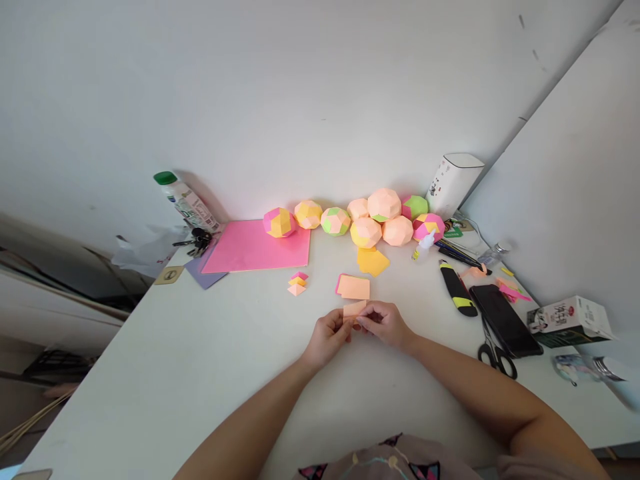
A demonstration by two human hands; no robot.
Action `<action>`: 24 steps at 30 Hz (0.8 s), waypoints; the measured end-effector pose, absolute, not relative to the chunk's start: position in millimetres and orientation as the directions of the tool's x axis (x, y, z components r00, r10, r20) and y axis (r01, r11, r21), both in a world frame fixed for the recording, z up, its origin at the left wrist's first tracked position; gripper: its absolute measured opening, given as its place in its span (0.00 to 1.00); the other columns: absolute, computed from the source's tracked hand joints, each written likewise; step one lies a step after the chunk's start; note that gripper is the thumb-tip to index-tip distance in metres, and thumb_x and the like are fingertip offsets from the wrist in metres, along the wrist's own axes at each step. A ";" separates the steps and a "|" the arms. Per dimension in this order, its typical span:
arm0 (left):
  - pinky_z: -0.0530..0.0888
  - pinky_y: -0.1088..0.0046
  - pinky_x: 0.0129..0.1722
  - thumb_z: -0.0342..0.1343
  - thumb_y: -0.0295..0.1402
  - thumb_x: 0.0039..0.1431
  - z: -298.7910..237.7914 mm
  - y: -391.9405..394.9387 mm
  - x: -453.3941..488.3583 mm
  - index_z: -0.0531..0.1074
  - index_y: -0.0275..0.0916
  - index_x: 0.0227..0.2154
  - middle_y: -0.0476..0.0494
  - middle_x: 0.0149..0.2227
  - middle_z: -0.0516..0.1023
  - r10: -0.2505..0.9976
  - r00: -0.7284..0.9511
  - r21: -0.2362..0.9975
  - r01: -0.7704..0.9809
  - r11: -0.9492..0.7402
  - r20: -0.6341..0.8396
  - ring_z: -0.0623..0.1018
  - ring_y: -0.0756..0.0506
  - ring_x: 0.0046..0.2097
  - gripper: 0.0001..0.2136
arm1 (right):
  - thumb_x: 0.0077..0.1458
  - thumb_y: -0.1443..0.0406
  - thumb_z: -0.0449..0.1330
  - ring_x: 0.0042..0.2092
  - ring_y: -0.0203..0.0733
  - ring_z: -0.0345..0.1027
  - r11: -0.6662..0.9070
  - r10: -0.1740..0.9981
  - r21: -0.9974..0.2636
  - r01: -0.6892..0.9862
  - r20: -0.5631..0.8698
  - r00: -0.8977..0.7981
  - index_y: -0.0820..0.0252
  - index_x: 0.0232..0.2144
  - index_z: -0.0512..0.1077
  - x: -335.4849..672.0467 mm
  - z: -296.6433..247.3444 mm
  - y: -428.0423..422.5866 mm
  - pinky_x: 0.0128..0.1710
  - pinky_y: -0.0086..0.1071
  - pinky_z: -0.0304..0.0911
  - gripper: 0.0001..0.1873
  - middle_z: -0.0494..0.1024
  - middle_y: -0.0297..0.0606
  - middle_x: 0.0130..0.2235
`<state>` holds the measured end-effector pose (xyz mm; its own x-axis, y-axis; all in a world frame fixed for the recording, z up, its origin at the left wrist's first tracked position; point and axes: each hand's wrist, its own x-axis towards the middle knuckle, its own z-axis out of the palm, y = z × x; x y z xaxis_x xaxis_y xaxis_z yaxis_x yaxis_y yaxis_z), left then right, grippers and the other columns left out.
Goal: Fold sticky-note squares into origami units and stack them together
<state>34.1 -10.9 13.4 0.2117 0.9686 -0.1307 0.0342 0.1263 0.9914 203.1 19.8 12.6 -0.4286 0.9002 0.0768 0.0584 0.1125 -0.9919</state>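
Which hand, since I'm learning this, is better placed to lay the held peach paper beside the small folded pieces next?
Probably the left hand: it grips the peach paper, and the small folded pieces lie nearer to it, on its own side. The right hand, also holding it, is farther.

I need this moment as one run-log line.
left hand: pinches peach paper slip | right hand: pinches same slip | just beyond: peach-topped paper stack | farther back: faceted paper balls
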 end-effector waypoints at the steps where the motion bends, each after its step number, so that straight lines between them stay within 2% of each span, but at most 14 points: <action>1: 0.67 0.76 0.26 0.52 0.43 0.55 12.8 -10.8 34.2 0.70 0.36 0.32 0.45 0.28 0.75 0.970 0.208 0.992 0.036 0.122 -0.127 0.70 0.51 0.25 0.13 | 0.51 0.60 0.60 0.25 0.36 0.68 0.108 0.900 -0.992 0.059 0.072 -0.429 0.61 0.25 0.70 203.2 12.7 19.7 0.24 0.31 0.66 0.10 0.73 0.35 0.26; 10: 0.67 0.76 0.26 0.52 0.43 0.54 8.3 -10.2 34.3 0.70 0.36 0.34 0.45 0.28 0.75 0.971 0.207 0.992 0.004 0.125 -0.123 0.70 0.51 0.25 0.14 | 0.51 0.60 0.59 0.25 0.36 0.67 0.077 0.901 -0.995 0.059 0.044 -0.431 0.61 0.25 0.69 202.9 14.6 19.2 0.23 0.30 0.65 0.10 0.73 0.35 0.26; 13: 0.68 0.76 0.25 0.53 0.43 0.54 11.7 -9.8 34.4 0.70 0.36 0.34 0.46 0.27 0.75 0.974 0.186 0.990 -0.035 0.135 -0.126 0.70 0.52 0.24 0.14 | 0.51 0.61 0.60 0.26 0.34 0.67 0.047 0.908 -0.999 0.025 0.032 -0.418 0.60 0.29 0.66 202.6 14.0 19.9 0.24 0.28 0.64 0.09 0.71 0.32 0.27; 16: 0.67 0.76 0.25 0.54 0.43 0.53 15.6 -9.3 34.3 0.70 0.36 0.35 0.46 0.28 0.75 0.976 0.162 0.984 -0.084 0.158 -0.143 0.69 0.53 0.23 0.15 | 0.50 0.60 0.61 0.29 0.34 0.68 0.015 0.918 -1.000 -0.022 0.023 -0.397 0.58 0.35 0.62 202.5 13.3 21.2 0.24 0.27 0.62 0.13 0.70 0.32 0.31; 19: 0.66 0.77 0.24 0.55 0.43 0.52 16.9 -8.9 33.9 0.70 0.36 0.36 0.47 0.26 0.75 0.976 0.153 0.978 -0.120 0.172 -0.153 0.69 0.53 0.22 0.16 | 0.53 0.59 0.59 0.31 0.36 0.68 0.040 0.880 -0.999 0.024 0.024 -0.474 0.60 0.37 0.65 202.7 15.2 22.4 0.26 0.27 0.62 0.12 0.71 0.35 0.32; 22: 0.65 0.77 0.23 0.55 0.44 0.52 15.1 -8.4 33.4 0.69 0.35 0.37 0.50 0.22 0.72 0.975 0.153 0.974 -0.135 0.182 -0.161 0.68 0.53 0.22 0.16 | 0.55 0.58 0.56 0.30 0.35 0.65 0.085 0.848 -0.993 0.078 0.031 -0.529 0.62 0.33 0.70 202.6 19.5 22.6 0.28 0.28 0.61 0.12 0.71 0.36 0.31; 24: 0.65 0.77 0.24 0.55 0.44 0.53 13.4 -8.2 33.3 0.69 0.35 0.37 0.49 0.23 0.72 0.974 0.159 0.972 -0.144 0.186 -0.162 0.68 0.53 0.22 0.16 | 0.55 0.58 0.56 0.30 0.35 0.64 0.075 0.851 -0.993 0.088 0.018 -0.524 0.63 0.31 0.71 202.4 22.3 22.5 0.28 0.28 0.61 0.12 0.71 0.36 0.30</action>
<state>33.3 -8.2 13.4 0.1592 0.9738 -0.1624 -0.1441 0.1857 0.9720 202.4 22.5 22.3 -0.5243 0.8514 0.0177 0.0879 0.0747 -0.9933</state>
